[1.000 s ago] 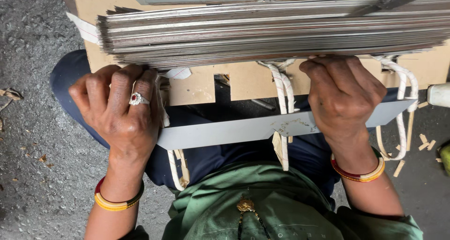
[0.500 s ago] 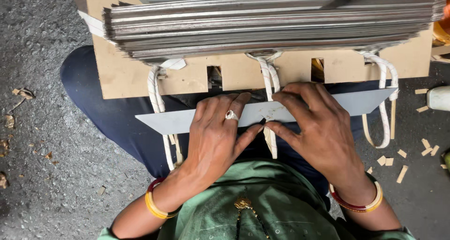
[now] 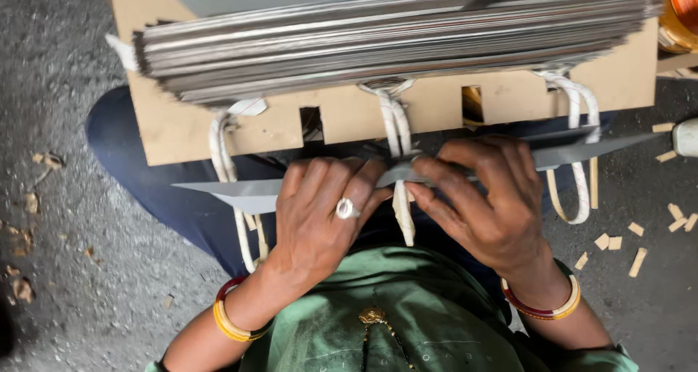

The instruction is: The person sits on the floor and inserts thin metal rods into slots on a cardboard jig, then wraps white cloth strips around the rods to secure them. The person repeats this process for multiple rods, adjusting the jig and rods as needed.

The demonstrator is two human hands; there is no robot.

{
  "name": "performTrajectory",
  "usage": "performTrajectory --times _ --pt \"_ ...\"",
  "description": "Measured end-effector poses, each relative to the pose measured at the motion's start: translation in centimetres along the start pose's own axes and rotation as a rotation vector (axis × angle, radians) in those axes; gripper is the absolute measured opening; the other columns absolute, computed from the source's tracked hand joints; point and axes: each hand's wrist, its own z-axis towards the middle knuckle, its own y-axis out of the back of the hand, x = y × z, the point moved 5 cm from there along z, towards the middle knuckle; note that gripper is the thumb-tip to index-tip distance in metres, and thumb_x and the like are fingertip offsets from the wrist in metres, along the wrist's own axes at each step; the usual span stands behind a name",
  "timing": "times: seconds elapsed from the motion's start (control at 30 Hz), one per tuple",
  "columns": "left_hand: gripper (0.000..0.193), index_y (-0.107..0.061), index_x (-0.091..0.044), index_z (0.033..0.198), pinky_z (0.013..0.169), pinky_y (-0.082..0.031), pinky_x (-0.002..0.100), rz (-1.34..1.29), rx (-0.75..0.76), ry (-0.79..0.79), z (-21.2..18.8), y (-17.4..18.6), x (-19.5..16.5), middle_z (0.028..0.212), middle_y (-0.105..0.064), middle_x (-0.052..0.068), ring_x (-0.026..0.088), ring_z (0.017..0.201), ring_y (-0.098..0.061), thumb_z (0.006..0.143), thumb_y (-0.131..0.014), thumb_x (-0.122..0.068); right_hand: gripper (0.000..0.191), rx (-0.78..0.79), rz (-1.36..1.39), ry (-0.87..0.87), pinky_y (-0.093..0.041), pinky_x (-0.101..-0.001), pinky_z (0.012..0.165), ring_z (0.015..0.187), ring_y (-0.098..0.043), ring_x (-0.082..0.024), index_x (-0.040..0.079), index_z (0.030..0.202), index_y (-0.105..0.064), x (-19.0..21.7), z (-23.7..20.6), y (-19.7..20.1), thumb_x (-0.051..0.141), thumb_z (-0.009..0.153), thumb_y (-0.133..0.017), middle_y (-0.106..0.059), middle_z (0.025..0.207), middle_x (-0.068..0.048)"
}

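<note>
Grey metal strip (image 3: 240, 195), long and thin with pointed ends, lying crosswise over the lap, long axis running left to right, just below the near edge of the cardboard board (image 3: 174, 136). Left tip projecting free past the left hand; right tip (image 3: 618, 145) reaching out toward the right edge of the board.

Left hand (image 3: 323, 219): ringed, fingers curled and pressed together over the strip near its middle, thumb side meeting the opposite hand. Yellow and red bangles at the wrist.

White cord loop (image 3: 401, 212) hanging from the board's near edge between the two hands, passing at the strip's midpoint. Further white loops at the left (image 3: 222, 147) and right (image 3: 582, 190) of the board.

Right hand (image 3: 487, 205): fingers bent, fingertips pinching the strip's edge just beside the centre loop. Both hands about equally near the strip; both touching.

Stack of grey metal laminations (image 3: 392, 41) resting on the board's far side, parallel to the held strip. Small wood chips (image 3: 618, 243) scattered on the floor at the right. Copper coil (image 3: 683, 9) partly visible at the top right corner.
</note>
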Motion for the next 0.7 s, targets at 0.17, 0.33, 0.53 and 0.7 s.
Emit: performTrajectory --times 0.17,0.33,0.53,0.7 --pt "0.044 -0.068 0.001 0.12 0.08 -0.046 0.041 0.03 -0.001 -0.07 0.7 -0.8 -0.4 0.105 -0.066 0.013 0.028 0.093 -0.064 0.077 -0.074 0.001 0.028 0.036 0.05 -0.059 -0.049 -0.0393 0.084 0.095 -0.064 -0.023 0.004 0.119 -0.075 -3.0 -1.9 0.5 0.009 0.091 -0.079 -0.068 0.109 -0.007" --pt "0.037 -0.069 0.004 0.118 0.079 -0.048 0.041 0.012 0.034 -0.077 1.2 -1.0 -0.7 0.104 -0.068 0.015 0.028 0.091 -0.064 0.083 -0.073 0.012 0.036 0.003 -0.205 -0.129 -0.053 -0.0347 0.08 0.091 -0.063 -0.021 0.012 0.112 -0.079 -8.5 -4.3 4.4 -0.01 0.084 -0.071 -0.071 0.1 -0.008" --pt "0.029 -0.072 0.004 0.118 0.076 -0.049 0.04 0.162 0.077 -0.179 3.9 -0.1 -1.2 0.102 -0.071 0.014 0.025 0.091 -0.067 0.089 -0.076 0.004 0.016 -0.135 -0.139 -0.237 -0.051 -0.0325 0.078 0.093 -0.062 -0.019 0.005 0.106 -0.082 -14.8 -4.7 7.1 -0.006 0.095 -0.078 -0.068 0.099 -0.009" --pt "0.023 -0.075 0.005 0.115 0.075 -0.049 0.042 0.249 0.021 -0.236 7.8 -1.5 -0.3 0.093 -0.069 0.014 0.026 0.085 -0.066 0.091 -0.075 0.003 0.013 -0.256 -0.01 -0.197 -0.051 -0.0328 0.071 0.083 -0.061 -0.02 -0.005 0.099 -0.081 -19.7 -4.1 5.1 -0.017 0.093 -0.08 -0.067 0.093 -0.012"
